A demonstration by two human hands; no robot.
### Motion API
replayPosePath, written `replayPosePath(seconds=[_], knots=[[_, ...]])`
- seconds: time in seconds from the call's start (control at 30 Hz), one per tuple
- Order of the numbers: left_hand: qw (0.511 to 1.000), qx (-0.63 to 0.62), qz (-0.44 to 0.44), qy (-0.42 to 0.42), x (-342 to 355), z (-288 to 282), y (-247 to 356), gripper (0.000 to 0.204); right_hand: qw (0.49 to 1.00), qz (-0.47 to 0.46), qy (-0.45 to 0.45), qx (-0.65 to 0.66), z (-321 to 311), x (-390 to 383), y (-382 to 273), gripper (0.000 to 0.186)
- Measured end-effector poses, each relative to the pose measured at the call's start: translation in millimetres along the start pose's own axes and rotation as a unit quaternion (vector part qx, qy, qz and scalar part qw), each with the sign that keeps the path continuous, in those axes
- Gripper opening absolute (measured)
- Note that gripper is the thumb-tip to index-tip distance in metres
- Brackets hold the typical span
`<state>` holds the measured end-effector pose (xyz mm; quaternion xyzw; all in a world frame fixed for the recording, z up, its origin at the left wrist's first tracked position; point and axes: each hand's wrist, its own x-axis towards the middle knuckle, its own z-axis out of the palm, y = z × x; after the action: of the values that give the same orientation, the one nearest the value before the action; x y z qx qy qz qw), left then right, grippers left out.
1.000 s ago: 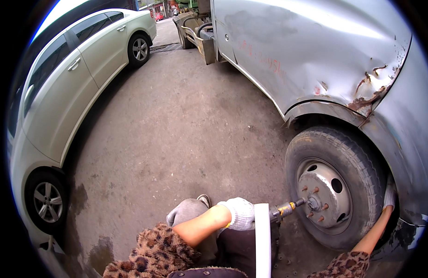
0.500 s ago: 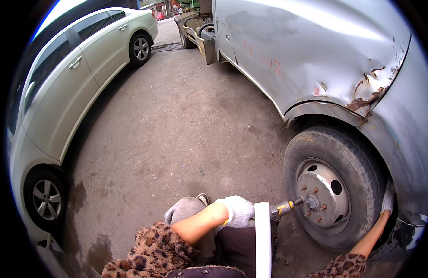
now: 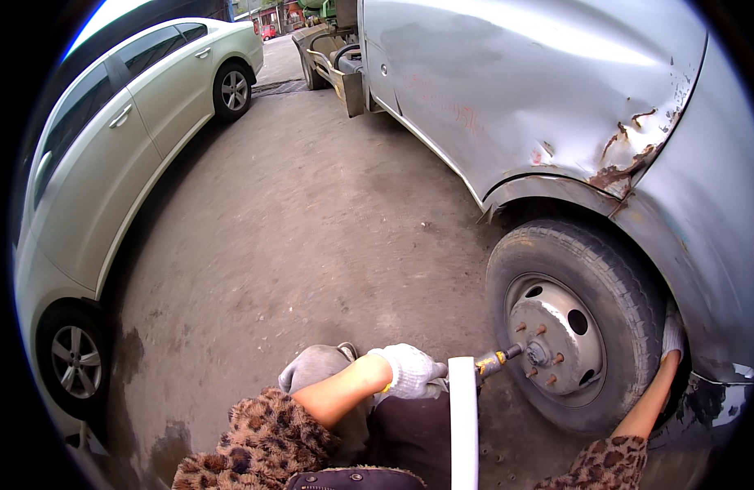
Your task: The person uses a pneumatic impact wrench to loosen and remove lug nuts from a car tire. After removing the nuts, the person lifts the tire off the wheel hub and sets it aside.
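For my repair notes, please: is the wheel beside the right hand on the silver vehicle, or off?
On: the wheel sits under the wheel arch, with rusty studs sticking out around its centre.

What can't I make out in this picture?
In the head view:
- Right hand: fingers unclear, tucked between tyre and wheel arch.
- Power tool: partly hidden by the white strip.
- Pale car: near end cut off by the dark rim.
- Red marks: too blurred to read.
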<state>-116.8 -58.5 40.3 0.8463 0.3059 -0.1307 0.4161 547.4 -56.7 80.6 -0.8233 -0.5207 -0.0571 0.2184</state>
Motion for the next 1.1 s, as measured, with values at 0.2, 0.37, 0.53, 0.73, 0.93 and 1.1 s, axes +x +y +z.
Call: replayPosePath(seconds=[0.2,0.37,0.53,0.73,0.93,1.1], knots=[[1.0,0.021,0.005,-0.018,3.6,-5.4,9.2,0.046,0.999,-0.014,0.036,-0.024,-17.2,4.8,1.1,0.069],[0.999,0.033,-0.01,-0.037,-3.4,-1.9,6.2,0.052,0.995,-0.049,0.047,-0.079,-0.1,20.0,-22.2,0.071],[0.999,0.043,0.016,0.029,-8.7,1.2,6.6,0.048,0.994,-0.034,0.049,-0.094,-2.1,25.1,-27.0,0.072],[0.999,0.031,0.027,0.034,-9.1,-6.4,9.1,0.045,0.998,0.009,0.035,-0.056,-26.9,11.2,-3.3,0.072],[0.999,0.023,0.028,0.039,-13.5,-3.7,-3.6,0.042,0.996,0.078,-0.041,-0.02,-32.1,-1.9,-34.6,0.07],[0.999,0.025,0.027,0.033,-8.3,-1.2,-0.9,0.041,0.995,0.072,-0.065,-0.04,-34.3,0.4,-66.0,0.066]])
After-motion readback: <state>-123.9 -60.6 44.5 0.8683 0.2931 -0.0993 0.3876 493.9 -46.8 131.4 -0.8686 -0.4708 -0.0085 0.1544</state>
